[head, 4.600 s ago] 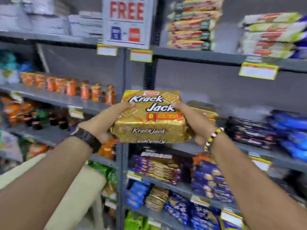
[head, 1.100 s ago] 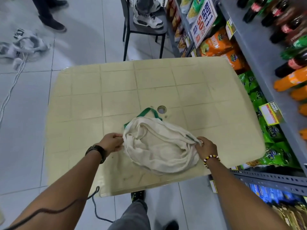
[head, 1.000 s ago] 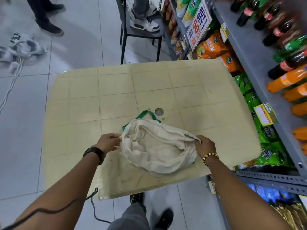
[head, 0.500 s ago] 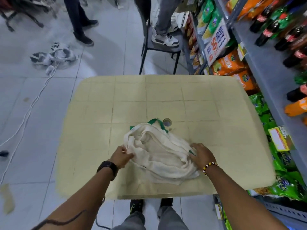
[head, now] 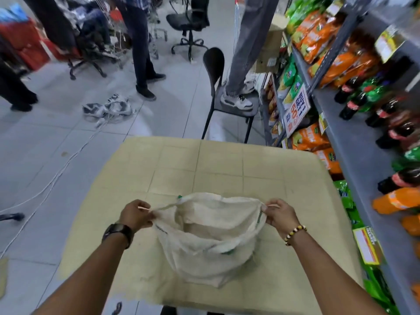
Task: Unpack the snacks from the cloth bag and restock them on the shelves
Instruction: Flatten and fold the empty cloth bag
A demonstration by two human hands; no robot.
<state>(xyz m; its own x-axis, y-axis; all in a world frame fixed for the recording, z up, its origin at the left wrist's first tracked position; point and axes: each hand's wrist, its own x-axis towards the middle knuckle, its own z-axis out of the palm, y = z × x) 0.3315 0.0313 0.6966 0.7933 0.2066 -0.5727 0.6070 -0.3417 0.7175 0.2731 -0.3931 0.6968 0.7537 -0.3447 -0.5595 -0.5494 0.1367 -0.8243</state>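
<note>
Cloth bag (head: 211, 253), cream, green trim, mouth wide, L hand (head: 136, 215) & R hand (head: 280, 215) pinching rim

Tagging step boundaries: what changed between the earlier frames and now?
The biscuit pack held up 4.6 s ago is out of both hands. The left hand and right hand, which gripped the crumpled bag at its sides a second ago, now pinch its rim and have pulled it up and apart, so the mouth gapes. Unchanged: bag on the table, each hand on its own side.
</note>
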